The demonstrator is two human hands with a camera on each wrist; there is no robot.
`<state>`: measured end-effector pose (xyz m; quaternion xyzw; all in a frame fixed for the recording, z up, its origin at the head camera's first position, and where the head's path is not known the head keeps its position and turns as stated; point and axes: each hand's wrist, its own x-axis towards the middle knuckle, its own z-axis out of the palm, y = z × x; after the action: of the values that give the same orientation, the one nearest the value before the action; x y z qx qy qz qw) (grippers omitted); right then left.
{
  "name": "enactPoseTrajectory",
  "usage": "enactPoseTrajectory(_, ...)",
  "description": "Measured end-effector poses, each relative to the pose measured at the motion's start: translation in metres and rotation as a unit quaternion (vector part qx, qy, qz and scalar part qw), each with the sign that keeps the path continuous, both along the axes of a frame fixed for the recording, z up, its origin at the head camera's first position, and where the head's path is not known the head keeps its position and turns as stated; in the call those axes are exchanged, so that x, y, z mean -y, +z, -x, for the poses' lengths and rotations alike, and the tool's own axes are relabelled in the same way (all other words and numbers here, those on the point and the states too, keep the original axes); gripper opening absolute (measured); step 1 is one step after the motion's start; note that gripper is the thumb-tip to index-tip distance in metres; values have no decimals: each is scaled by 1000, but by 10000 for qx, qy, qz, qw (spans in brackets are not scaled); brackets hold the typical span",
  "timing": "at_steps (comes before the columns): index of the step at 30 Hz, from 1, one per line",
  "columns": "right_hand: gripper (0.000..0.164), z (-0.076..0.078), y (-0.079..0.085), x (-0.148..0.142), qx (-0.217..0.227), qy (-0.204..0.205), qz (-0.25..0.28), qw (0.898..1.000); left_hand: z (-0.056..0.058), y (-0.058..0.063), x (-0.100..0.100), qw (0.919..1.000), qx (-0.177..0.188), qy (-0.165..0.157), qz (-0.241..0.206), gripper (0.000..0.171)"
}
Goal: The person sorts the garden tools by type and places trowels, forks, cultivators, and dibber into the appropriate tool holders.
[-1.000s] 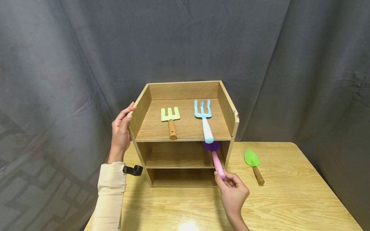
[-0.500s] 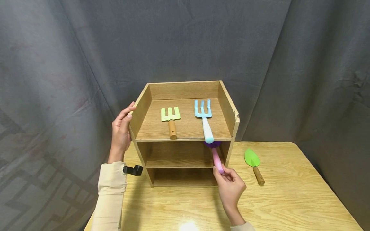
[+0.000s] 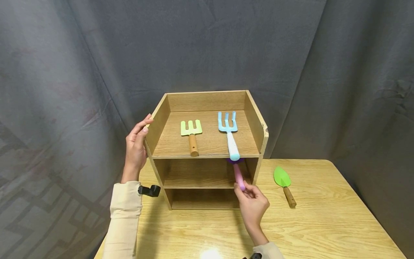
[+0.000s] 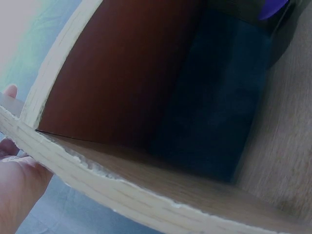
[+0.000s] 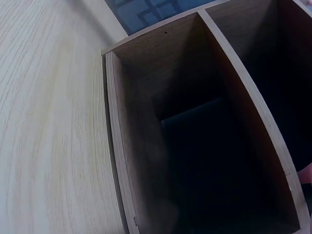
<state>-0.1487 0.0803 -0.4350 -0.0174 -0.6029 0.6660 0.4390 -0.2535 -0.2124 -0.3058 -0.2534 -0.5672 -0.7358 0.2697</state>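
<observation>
In the head view my right hand point(image 3: 252, 205) pinches the end of the pink handle of a trowel point(image 3: 238, 177). Its purple blade reaches into the middle compartment of a small wooden shelf point(image 3: 207, 157), mostly hidden under the top board. A bit of the purple blade point(image 4: 273, 9) shows at the upper right of the left wrist view. My left hand point(image 3: 135, 151) grips the shelf's left side panel, thumb near the front edge. On the top board lie a light green hand fork point(image 3: 192, 138) with a wooden handle and a blue hand fork point(image 3: 230, 136) with a white handle.
A green trowel point(image 3: 284, 185) with a wooden handle lies on the wooden table point(image 3: 336, 216) right of the shelf. The bottom compartment point(image 5: 195, 146) faces the right wrist camera. Grey curtain point(image 3: 207, 46) hangs behind and at both sides.
My right hand has moved forward and slightly left, pushing the purple trowel deeper into the middle compartment. The left hand and the forks on top stay where they were.
</observation>
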Motion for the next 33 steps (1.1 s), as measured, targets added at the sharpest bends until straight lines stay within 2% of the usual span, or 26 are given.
enactPoseTrajectory(13,15,4,-4,1,201,-323,-388,9985,0,0,0,10000,-24,-1,-4,25)
enactPoseTrajectory(23,17,7,-6,0,65,-364,-621,9974,-1,1,-1,10000,-6,-22,-35,26)
enactPoseTrajectory(30,16,8,-6,0,-63,-163,-662,9977,-1,1,0,10000,54,11,24,26)
enactPoseTrajectory(33,17,8,-6,0,-76,-195,-789,9967,0,0,0,10000,53,17,40,26)
